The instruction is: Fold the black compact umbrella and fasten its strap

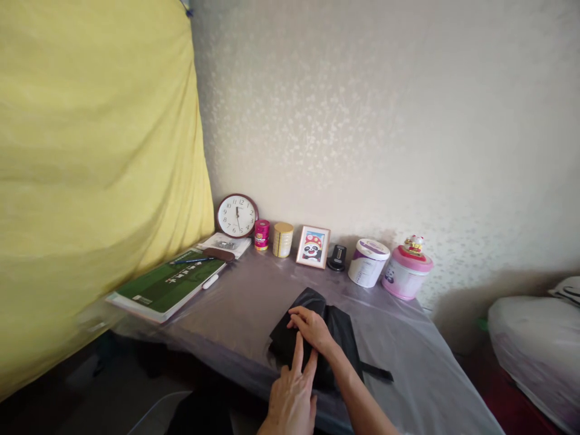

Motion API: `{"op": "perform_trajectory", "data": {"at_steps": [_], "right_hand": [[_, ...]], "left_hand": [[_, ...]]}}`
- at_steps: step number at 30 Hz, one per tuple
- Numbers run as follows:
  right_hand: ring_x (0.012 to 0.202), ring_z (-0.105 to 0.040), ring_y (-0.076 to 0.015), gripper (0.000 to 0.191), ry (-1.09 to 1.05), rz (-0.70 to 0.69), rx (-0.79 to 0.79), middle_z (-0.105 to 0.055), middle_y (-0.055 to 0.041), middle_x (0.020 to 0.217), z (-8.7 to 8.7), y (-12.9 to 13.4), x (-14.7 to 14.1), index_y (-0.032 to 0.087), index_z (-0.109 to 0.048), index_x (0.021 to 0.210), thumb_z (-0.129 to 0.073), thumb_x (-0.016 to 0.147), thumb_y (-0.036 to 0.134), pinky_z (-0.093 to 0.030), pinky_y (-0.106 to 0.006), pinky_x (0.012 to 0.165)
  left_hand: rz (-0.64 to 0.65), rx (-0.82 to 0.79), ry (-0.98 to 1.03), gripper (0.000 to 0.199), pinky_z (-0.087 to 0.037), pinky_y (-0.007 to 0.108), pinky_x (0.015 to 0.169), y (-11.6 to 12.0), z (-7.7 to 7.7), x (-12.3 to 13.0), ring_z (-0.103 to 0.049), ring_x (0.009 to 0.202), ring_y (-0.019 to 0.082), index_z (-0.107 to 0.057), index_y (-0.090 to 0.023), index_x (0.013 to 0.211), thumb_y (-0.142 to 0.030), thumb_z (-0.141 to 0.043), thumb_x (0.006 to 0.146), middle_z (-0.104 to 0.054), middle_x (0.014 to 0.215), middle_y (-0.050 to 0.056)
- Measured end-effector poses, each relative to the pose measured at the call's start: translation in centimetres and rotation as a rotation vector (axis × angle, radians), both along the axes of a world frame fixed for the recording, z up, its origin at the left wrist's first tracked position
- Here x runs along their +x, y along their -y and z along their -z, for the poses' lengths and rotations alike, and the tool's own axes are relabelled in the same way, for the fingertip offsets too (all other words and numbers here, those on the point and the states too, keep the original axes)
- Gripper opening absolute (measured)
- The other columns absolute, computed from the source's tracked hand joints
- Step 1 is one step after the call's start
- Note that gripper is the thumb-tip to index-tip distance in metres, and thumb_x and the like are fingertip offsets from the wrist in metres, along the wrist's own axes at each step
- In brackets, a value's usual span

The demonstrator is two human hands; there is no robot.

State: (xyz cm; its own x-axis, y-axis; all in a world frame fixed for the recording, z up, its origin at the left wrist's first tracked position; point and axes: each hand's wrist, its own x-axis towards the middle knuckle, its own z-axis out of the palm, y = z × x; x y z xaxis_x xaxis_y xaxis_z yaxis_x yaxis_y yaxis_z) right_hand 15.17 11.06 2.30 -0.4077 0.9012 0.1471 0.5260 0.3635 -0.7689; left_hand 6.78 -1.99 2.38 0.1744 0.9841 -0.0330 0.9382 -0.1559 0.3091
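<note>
A black folded fabric item (345,332) lies near the front edge of the table, with a black strap (377,372) sticking out to its right. My left hand (292,386) rests on its near part, index and middle fingers stretched out and spread. Just beyond, my right hand (310,326) lies across the top of the fabric with its fingers bent toward the left; what is under the fingertips is hidden. The fingertips of my left hand come close to the underside of my right hand.
A green book (170,281) lies at the left by a yellow curtain (99,157). Along the wall stand a clock (237,215), a pink can (261,235), a yellow tin (283,240), a panda picture frame (312,246), a white tub (368,263) and a pink tub (406,273).
</note>
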Motion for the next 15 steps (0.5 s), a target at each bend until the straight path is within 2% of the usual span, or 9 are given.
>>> {"op": "perform_trajectory", "data": {"at_steps": [5, 10, 15], "right_hand": [[0.077, -0.061, -0.0148, 0.026, -0.034, -0.12, -0.011, -0.07, -0.0002, 0.082, -0.3, 0.8, 0.7, 0.022, -0.063, 0.096, -0.042, 0.085, 0.032, -0.046, -0.027, 0.073], [0.084, -0.058, -0.015, 0.025, 0.007, -0.164, 0.191, -0.069, -0.0011, 0.087, -0.5, 2.4, 1.7, 0.025, -0.066, 0.094, -0.044, 0.086, 0.033, -0.045, -0.028, 0.08], [0.099, -0.053, -0.0181, 0.03, 0.095, -0.244, 0.386, -0.067, -0.0039, 0.091, -0.4, 2.7, 2.8, 0.024, -0.065, 0.097, -0.038, 0.09, 0.032, -0.042, -0.033, 0.088]], "left_hand": [[-0.018, -0.062, -0.011, 0.091, -0.05, 0.037, 0.076, -1.2, 0.8, 0.5, -0.059, 0.09, 0.023, -0.01, -0.033, 0.137, -0.005, -0.055, 0.063, -0.007, 0.147, 0.011], [-0.022, -0.145, 0.039, 0.086, -0.05, 0.031, 0.074, -1.5, 1.2, 0.5, -0.062, 0.088, 0.02, -0.012, -0.026, 0.138, 0.002, -0.045, 0.064, -0.004, 0.146, 0.012], [-0.041, -0.159, 0.08, 0.091, -0.051, 0.033, 0.074, -1.5, 1.0, 0.6, -0.062, 0.088, 0.022, -0.003, -0.024, 0.138, 0.005, -0.041, 0.061, 0.001, 0.146, 0.012]]}}
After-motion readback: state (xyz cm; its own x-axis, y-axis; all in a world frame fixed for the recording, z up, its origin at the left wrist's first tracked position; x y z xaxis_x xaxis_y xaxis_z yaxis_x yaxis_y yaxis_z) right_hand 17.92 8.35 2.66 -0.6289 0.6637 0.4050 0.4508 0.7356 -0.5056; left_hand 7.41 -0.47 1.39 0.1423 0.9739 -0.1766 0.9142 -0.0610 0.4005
